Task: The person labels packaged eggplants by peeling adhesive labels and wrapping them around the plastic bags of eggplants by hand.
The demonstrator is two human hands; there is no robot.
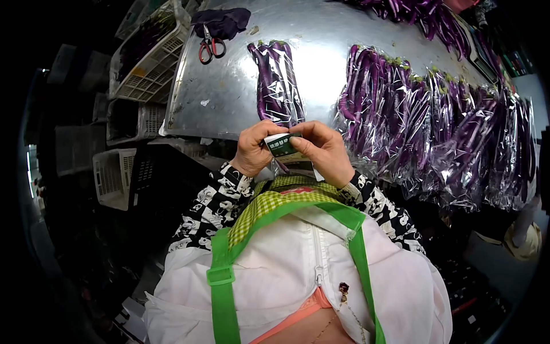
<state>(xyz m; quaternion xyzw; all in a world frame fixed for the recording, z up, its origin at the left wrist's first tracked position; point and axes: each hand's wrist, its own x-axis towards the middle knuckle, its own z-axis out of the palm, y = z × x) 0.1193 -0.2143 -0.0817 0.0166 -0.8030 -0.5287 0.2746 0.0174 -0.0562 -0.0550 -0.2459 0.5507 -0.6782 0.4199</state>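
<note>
In front of my chest, my left hand (252, 149) and my right hand (325, 153) are both closed on a green-and-white printed label (281, 146). My right thumb presses on its right side, while the left fingers pinch its left edge. White paper hangs below the green part, partly hidden by the hands. Just beyond my fingers lies a clear bag of long purple eggplants (277, 86), flat on the metal table (226, 86). Its near end reaches the table's front edge, behind my hands.
Many bagged eggplants (412, 109) lie in an overlapping row on the right, overhanging the front edge. Loose eggplants (427, 20) are piled at the back right. Red-handled scissors (211, 49) and a dark cloth (222, 22) lie at the back left. Plastic crates (143, 83) stand left of the table.
</note>
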